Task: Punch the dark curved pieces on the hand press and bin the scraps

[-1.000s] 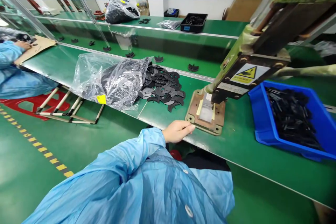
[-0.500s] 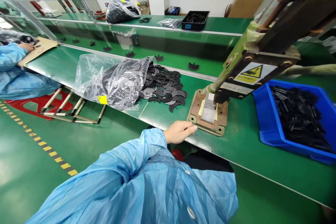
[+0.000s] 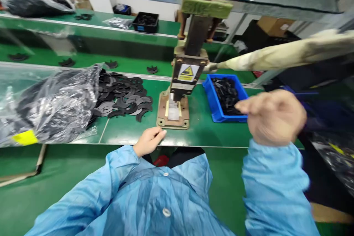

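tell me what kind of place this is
Most likely a factory assembly line. A hand-lever press with a yellow warning label stands on a long green workbench, flanked by a heap of black curved parts and a blue bin of black pieces. The worker wears a blue smock.

Right hand point(image 3: 272, 118) is a blur, fingers curled, so whether it holds anything is impossible to tell. Beyond its fingertips, the pieces in the blue bin point(image 3: 214, 101) melt into one dark mass. Far left of the left hand's fingers point(image 3: 159, 132), the plastic bag point(image 3: 47, 103) runs off the edge.
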Available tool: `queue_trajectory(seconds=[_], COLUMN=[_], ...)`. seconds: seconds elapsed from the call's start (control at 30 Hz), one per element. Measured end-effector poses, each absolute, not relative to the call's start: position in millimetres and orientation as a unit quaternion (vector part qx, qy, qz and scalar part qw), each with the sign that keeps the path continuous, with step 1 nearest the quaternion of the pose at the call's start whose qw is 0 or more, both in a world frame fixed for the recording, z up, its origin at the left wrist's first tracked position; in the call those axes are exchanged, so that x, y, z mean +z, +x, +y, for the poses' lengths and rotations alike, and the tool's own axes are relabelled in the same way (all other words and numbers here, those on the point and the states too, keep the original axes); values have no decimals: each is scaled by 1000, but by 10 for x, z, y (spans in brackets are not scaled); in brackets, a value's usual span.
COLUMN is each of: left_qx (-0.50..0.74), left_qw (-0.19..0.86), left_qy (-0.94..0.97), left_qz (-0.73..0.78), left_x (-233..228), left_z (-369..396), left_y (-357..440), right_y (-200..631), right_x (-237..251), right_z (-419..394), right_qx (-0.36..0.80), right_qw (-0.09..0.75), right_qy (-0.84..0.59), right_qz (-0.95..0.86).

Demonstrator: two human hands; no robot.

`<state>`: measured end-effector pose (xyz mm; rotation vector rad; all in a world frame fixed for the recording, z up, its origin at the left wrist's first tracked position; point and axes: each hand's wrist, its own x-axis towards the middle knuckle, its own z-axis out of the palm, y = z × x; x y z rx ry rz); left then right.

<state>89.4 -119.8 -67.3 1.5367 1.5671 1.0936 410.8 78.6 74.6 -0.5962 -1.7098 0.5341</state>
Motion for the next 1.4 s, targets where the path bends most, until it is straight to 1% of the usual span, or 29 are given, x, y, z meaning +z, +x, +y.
queue_trajectory(seconds=[0.03, 0.07, 0.17, 0.3, 0.47, 0.6, 0.7, 0.77, 0.83, 0.93, 1.0, 1.07, 1.2, 1.3, 1.4], left_qx=[421, 423, 425, 424, 415, 420, 429, 433, 434, 440, 449, 463, 496, 524, 532], left_qw=[340, 342, 343, 339, 338, 340, 342, 344, 347, 352, 359, 366, 364, 355, 339], left_qy=[589, 588, 588, 592, 599, 597, 592, 589, 587, 579, 568, 553, 538, 556, 592], left_qz=[600, 599, 597, 595, 596, 593, 590, 589, 589, 589, 589, 589, 576, 539, 501], left_x=[-695, -715, -758, -775, -767, -764, -757, -750, -743, -741, -734, -705, -541, -377, -272], left_z=[-1197, -1197, -1212, -1233, -1235, -1226, -1221, -1221, -1222, -1222, -1218, -1214, -1227, -1255, -1288], left_y=[898, 902, 912, 915, 916, 917, 915, 912, 909, 905, 903, 906, 946, 1010, 1076], right_y=[4228, 4320, 4451, 4417, 4218, 4083, 4061, 4087, 4133, 4186, 4165, 4075, 3719, 3433, 3248], right_x=[772, 768, 612, 314, 118, 67, 80, 127, 204, 323, 354, 310, 34, -183, -313], right_z=[961, 1139, 1603, 1926, 2123, 2221, 2207, 2156, 2069, 1834, 1571, 1215, 373, -158, -483], right_qx=[229, 224, 199, 163, 147, 136, 137, 142, 149, 177, 217, 280, 437, 539, 612], right_qw=[508, 461, 349, 208, 101, 58, 72, 108, 163, 269, 335, 380, 412, 415, 407], right_qy=[-389, -454, -564, -636, -658, -679, -690, -693, -690, -664, -628, -581, -481, -431, -394], right_qz=[-734, -728, -722, -725, -732, -719, -707, -699, -690, -675, -667, -663, -638, -593, -551])
